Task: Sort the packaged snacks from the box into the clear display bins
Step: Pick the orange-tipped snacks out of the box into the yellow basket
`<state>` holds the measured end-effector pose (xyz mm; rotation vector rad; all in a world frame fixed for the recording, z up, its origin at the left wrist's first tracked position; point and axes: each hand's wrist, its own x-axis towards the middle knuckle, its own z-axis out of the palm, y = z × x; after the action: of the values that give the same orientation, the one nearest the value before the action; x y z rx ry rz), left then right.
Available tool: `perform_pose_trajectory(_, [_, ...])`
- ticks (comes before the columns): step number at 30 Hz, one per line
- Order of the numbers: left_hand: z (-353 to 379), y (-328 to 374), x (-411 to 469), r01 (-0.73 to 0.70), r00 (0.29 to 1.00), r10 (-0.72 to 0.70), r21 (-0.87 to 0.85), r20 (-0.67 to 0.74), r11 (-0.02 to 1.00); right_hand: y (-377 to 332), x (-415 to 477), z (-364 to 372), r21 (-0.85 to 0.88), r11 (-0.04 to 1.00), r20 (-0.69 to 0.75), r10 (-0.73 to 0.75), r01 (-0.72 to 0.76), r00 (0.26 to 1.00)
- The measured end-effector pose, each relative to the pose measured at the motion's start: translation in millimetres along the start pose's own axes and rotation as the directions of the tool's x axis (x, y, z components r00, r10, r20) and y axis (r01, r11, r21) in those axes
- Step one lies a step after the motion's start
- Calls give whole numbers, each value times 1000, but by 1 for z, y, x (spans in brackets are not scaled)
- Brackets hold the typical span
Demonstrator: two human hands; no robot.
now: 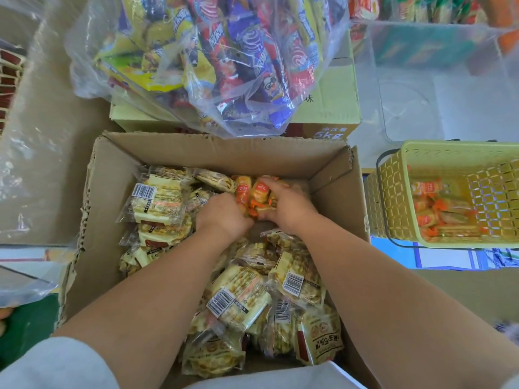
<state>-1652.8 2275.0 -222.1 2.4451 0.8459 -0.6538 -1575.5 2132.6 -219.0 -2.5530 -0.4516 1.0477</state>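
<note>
hands: left hand (222, 214) and right hand (283, 204) both down in the cardboard box (118, 175), cupped toward each other, grasping a bunch of small orange snack packs (252, 196) between them
why two hands: packs are small and loose, so likely scooping many at once rather than picking singles
task thing location: orange packs sit at far-middle of box, pressed between the palms; rest of box is pale yellow biscuit packs (157, 200)
likely destination: yellow-green basket (393, 197) just right of box already holds same orange packs, so probably a staging spot; clear bin (407, 80) beyond it looks bare
step: mid-grab, nothing lifted yet
in the way: the box's right wall stands between the handful and basket, so needs a lift over it; loose packs could drop
surroundings: clear plastic bag of mixed colourful snacks (224, 60) on a yellow carton (331, 108) right behind box; more clear plastic at left
</note>
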Motion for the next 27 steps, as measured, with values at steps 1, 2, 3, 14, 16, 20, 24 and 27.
perform_pose_trajectory(1, [-1,-2,0,4,1000,-4,-61,0,998,0,0,-2,18,1000,6,-9,8,1000])
perform_pose_trajectory(2, [-3,-6,0,4,1000,-5,-141,-3,990,-1,1,-5,26,1000,14,-18,18,1000])
perform_pose_trajectory(3, [-3,-9,-1,2,1000,-5,-233,-10,972,-1,1,-9,30,999,24,-21,21,999])
perform_pose_trajectory(14, [-23,-6,1,157,985,-51,-729,165,667,-5,-13,-26,312,950,18,-24,17,1000])
perform_pose_trajectory(16, [-30,-5,-2,176,983,-66,-773,172,610,-7,-18,-30,329,944,19,-43,34,999])
perform_pose_trajectory(20, [-44,-4,-15,224,974,-68,-864,217,452,-11,-36,-39,423,900,-21,-103,103,994])
perform_pose_trajectory(24, [-57,-6,-43,242,968,-20,-908,251,341,-13,-63,-50,521,834,-76,-167,182,983])
perform_pose_trajectory(27, [-66,-9,-68,199,978,0,-938,208,284,-18,-88,-62,568,792,-89,-209,222,974])
